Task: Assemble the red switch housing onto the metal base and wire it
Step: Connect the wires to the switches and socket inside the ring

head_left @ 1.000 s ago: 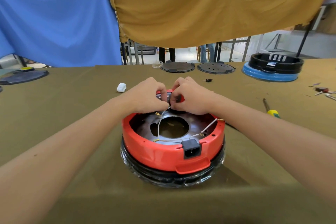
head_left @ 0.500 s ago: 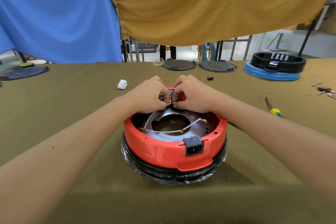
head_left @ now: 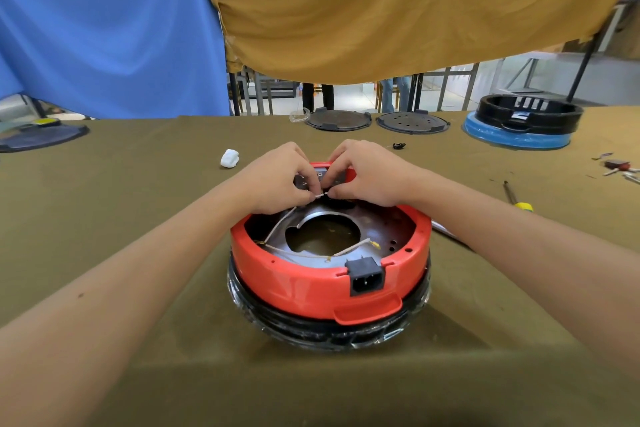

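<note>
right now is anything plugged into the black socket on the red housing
Empty: the black socket on the red housing shows bare prongs, no plug or cord.

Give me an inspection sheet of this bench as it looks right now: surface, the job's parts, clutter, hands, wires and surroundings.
Surface: olive cloth table.
Job's things: red housing sits on a black wrapped base, metal plate inside, black power socket on the near wall.
Clutter: white wad, yellow-handled screwdriver, small parts far right, two dark round lids, a black ring on a blue base.
Grippers: left hand and right hand meet at the far rim, fingers pinching a white wire end.
Cables: white wires lie loose across the plate.
Surroundings: blue curtain, mustard curtain.
</note>
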Motion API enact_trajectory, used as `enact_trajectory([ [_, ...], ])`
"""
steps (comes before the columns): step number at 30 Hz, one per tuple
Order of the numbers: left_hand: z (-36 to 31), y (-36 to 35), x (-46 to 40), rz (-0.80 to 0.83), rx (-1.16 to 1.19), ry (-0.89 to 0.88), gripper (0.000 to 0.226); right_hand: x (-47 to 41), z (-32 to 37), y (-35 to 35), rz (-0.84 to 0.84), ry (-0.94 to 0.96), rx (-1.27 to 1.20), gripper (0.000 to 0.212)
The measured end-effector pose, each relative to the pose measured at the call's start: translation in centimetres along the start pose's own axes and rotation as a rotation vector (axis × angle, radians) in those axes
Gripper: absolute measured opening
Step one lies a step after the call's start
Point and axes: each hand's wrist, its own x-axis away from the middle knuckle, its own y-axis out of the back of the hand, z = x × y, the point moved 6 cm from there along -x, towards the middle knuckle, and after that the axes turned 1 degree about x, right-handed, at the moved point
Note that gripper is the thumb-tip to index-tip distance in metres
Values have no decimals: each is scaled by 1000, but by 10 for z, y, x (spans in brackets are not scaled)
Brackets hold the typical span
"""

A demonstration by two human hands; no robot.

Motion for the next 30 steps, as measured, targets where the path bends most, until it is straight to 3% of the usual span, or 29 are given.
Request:
enact_trajectory([
  [30,1,1,-2,-39,-30,46,14,0,0,-3,21,-33,74,7],
])
